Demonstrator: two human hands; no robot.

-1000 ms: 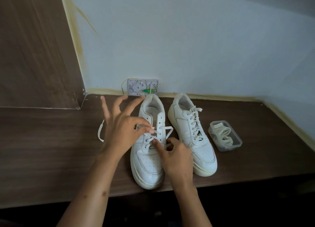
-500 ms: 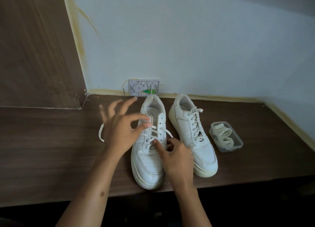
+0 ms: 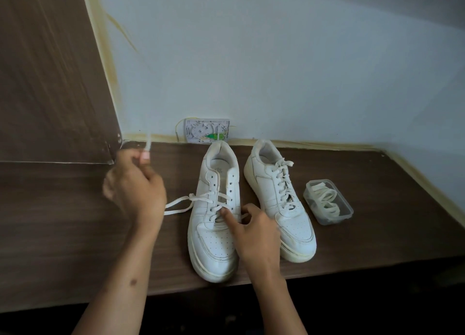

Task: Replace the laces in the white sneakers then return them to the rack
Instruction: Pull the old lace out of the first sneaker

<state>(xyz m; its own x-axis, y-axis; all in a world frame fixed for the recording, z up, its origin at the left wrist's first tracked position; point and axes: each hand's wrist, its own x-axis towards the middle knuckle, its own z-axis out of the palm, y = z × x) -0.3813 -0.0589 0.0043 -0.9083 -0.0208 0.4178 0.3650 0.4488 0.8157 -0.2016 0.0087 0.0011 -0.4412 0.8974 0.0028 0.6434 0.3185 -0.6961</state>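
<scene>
Mid-unlacing: left hand (image 3: 136, 183) pinches the lace (image 3: 176, 207), right hand (image 3: 251, 230) presses the left sneaker (image 3: 214, 221); next, probably pull another row free.

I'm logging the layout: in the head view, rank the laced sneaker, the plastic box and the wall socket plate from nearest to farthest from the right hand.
From the right hand:
1. Laced sneaker, just beside it on the right.
2. Plastic box, farther right on the shelf.
3. Socket plate, at the wall behind.

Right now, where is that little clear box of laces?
In the head view the clear box sits on the wooden shelf at the right, just beside the fully laced right sneaker, close to the right wall.
</scene>
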